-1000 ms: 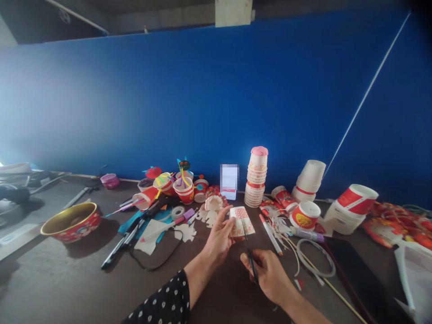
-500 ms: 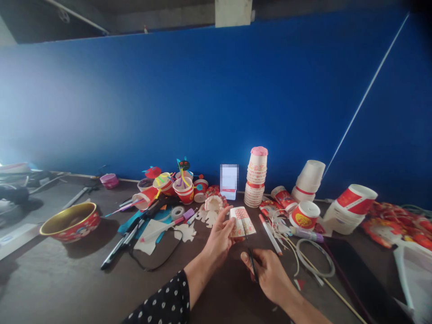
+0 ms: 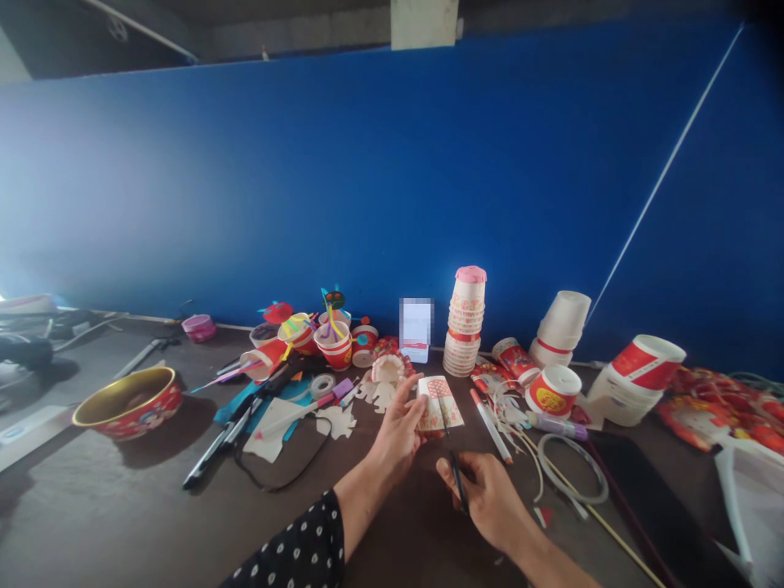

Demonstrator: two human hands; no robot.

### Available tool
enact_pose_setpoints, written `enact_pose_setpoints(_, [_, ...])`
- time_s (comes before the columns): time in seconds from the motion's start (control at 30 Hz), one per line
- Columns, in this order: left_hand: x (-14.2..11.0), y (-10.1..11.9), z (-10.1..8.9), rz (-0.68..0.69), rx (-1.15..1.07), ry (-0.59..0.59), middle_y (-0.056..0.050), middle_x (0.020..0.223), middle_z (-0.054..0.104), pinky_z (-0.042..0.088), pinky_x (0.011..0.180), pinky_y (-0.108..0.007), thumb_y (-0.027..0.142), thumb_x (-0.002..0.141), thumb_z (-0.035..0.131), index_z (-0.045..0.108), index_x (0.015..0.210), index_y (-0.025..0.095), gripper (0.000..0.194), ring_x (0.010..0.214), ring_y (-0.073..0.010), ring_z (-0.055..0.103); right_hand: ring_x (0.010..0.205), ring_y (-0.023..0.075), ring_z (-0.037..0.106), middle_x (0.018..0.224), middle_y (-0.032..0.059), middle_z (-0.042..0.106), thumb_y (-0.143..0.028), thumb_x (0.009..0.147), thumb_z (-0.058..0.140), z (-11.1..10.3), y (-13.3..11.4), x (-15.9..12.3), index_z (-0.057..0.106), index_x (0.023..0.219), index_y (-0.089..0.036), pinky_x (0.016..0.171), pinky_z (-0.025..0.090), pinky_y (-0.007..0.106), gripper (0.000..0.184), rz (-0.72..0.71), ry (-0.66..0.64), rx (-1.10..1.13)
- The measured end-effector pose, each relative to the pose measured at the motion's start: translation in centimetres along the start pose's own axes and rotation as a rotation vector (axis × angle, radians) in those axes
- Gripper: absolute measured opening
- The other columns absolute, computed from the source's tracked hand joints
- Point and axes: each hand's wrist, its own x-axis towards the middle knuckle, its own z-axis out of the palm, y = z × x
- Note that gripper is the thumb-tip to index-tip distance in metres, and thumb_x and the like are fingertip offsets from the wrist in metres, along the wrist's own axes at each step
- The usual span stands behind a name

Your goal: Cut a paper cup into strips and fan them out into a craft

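The left hand (image 3: 398, 433) pinches a patterned paper piece (image 3: 438, 404) between its thumb and fingers — the piece is held above the middle of the counter (image 3: 91, 490), just in front of stacked paper cups (image 3: 464, 322). The right hand (image 3: 487, 494) pinches thin black scissors (image 3: 458, 482) — their tip touches the paper.

Head-worn view, facing forward, downward

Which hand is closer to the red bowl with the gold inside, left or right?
Left. The left hand, holding a printed paper piece, is to the bowl's right. The right hand, holding scissors, is farther right and farther away.
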Motion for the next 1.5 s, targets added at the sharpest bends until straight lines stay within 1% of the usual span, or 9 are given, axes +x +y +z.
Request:
enact_pose_setpoints(0.23, [-0.1, -0.1, 0.1, 0.001, 0.009, -0.018, -0.004, 0.082, 0.061, 0.047, 0.051, -0.022, 0.038, 0.068, 0.067, 0.034, 0.129, 0.024, 0.070, 0.063, -0.0142, 0.060, 0.045, 0.0082, 0.038, 0.047, -0.0034, 0.043, -0.055, 0.078, 0.048, -0.2, -0.1, 0.1, 0.043, 0.054, -0.017, 0.043, 0.026, 0.020, 0.045, 0.002, -0.016, 0.001])
enact_pose_setpoints(0.47, [-0.1, -0.1, 0.0, 0.011, 0.005, -0.014, -0.004, 0.080, 0.061, 0.047, 0.052, -0.022, 0.039, 0.067, 0.068, 0.036, 0.128, 0.025, 0.070, 0.063, -0.0145, 0.059, 0.045, 0.0085, 0.039, 0.046, -0.0035, 0.044, -0.059, 0.076, 0.047, -0.4, -0.5, 0.0, 0.045, 0.053, -0.016, 0.042, 0.027, 0.020, 0.048, 0.008, -0.012, -0.005])
enact_pose_setpoints(0.73, [0.0, -0.2, -0.1, 0.012, 0.017, 0.005, -0.001, 0.074, 0.058, 0.046, 0.050, -0.022, 0.039, 0.066, 0.069, 0.038, 0.126, 0.026, 0.069, 0.062, -0.0142, 0.059, 0.044, 0.0093, 0.042, 0.044, -0.0032, 0.044, -0.058, 0.078, 0.045, -0.5, -0.5, 0.0, 0.045, 0.052, -0.017, 0.042, 0.028, 0.020, 0.048, -0.011, 0.007, -0.045])
enact_pose_setpoints(0.97, [0.1, -0.1, -0.2, -0.003, 0.022, 0.004, -0.001, 0.074, 0.058, 0.047, 0.050, -0.022, 0.039, 0.065, 0.069, 0.036, 0.128, 0.026, 0.072, 0.061, -0.0138, 0.059, 0.043, 0.0092, 0.041, 0.043, -0.0042, 0.042, -0.059, 0.077, 0.046, -0.5, -0.6, -0.1, 0.045, 0.052, -0.018, 0.042, 0.028, 0.021, 0.048, 0.004, 0.010, -0.009])
enact_pose_setpoints(1.13, [-0.1, 0.2, 0.0, -0.019, -0.009, -0.007, -0.006, 0.086, 0.061, 0.048, 0.050, -0.022, 0.036, 0.068, 0.068, 0.035, 0.130, 0.026, 0.071, 0.066, -0.0152, 0.060, 0.043, 0.0087, 0.040, 0.044, -0.0040, 0.043, -0.058, 0.078, 0.046, -0.5, -0.4, 0.1, 0.044, 0.052, -0.018, 0.042, 0.028, 0.020, 0.047, 0.011, 0.003, 0.000])
enact_pose_setpoints(1.23, [-0.2, 0.3, 0.0, -0.033, 0.001, -0.006, -0.006, 0.087, 0.062, 0.048, 0.049, -0.021, 0.034, 0.069, 0.067, 0.035, 0.131, 0.027, 0.070, 0.065, -0.0148, 0.060, 0.045, 0.0094, 0.042, 0.045, -0.0029, 0.045, -0.059, 0.077, 0.044, -0.6, -0.3, 0.2, 0.045, 0.052, -0.017, 0.044, 0.029, 0.020, 0.049, 0.011, 0.000, -0.001])
enact_pose_setpoints(1.37, [-0.1, 0.5, -0.1, -0.039, 0.025, 0.024, -0.006, 0.087, 0.062, 0.046, 0.047, -0.020, 0.034, 0.070, 0.066, 0.035, 0.131, 0.026, 0.069, 0.062, -0.0144, 0.060, 0.045, 0.0094, 0.042, 0.046, -0.0024, 0.046, -0.060, 0.077, 0.044, -0.6, -0.5, 0.1, 0.044, 0.052, -0.017, 0.044, 0.029, 0.021, 0.049, 0.017, -0.022, -0.032])
enact_pose_setpoints(1.5, [0.2, 0.9, -0.3, -0.005, -0.043, 0.058, -0.007, 0.098, 0.061, 0.046, 0.048, -0.021, 0.031, 0.072, 0.064, 0.035, 0.130, 0.027, 0.065, 0.068, -0.0156, 0.061, 0.045, 0.0093, 0.040, 0.046, -0.0026, 0.044, -0.057, 0.080, 0.041, -0.5, -1.1, -0.1, 0.040, 0.052, -0.018, 0.043, 0.026, 0.021, 0.047, -0.014, -0.075, -0.100])
